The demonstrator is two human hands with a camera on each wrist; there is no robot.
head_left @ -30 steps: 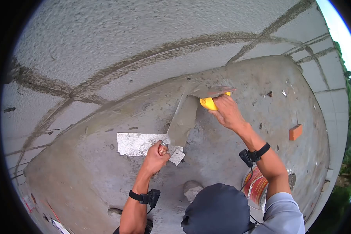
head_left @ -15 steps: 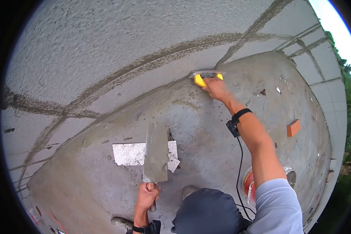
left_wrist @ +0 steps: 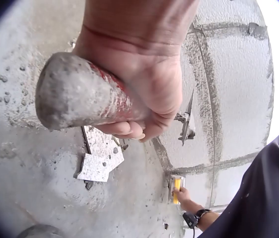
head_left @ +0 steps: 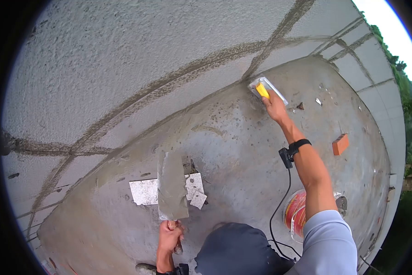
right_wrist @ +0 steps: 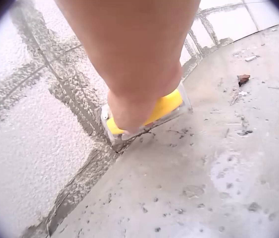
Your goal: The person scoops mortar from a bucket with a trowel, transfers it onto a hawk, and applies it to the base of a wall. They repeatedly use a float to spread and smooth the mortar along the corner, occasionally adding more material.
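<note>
My left hand (head_left: 169, 236) grips the wooden handle of a long rectangular trowel (head_left: 173, 185), its blade covered with grey mortar. In the left wrist view the worn, mortar-stained handle end (left_wrist: 70, 94) sticks out of the fist, and only a bit of the blade shows past the hand. My right hand (head_left: 275, 107) holds a plastering float (head_left: 262, 90) by its yellow handle. The float is at the foot of the block wall (head_left: 169, 59), near where a vertical mortar joint meets the floor. In the right wrist view the forearm hides part of the float (right_wrist: 166, 106).
White speckled board pieces (head_left: 144, 191) lie on the concrete floor (head_left: 242, 160), partly under the trowel in view. An orange brick (head_left: 340, 144) and small debris are at the right. A red bucket (head_left: 296, 211) stands by the right arm, where a black cable (head_left: 279, 206) hangs.
The right hand has taken the float off the trowel blade to the wall's foot, then right along it, turning it. The left hand has drawn the loaded trowel back toward the body.
</note>
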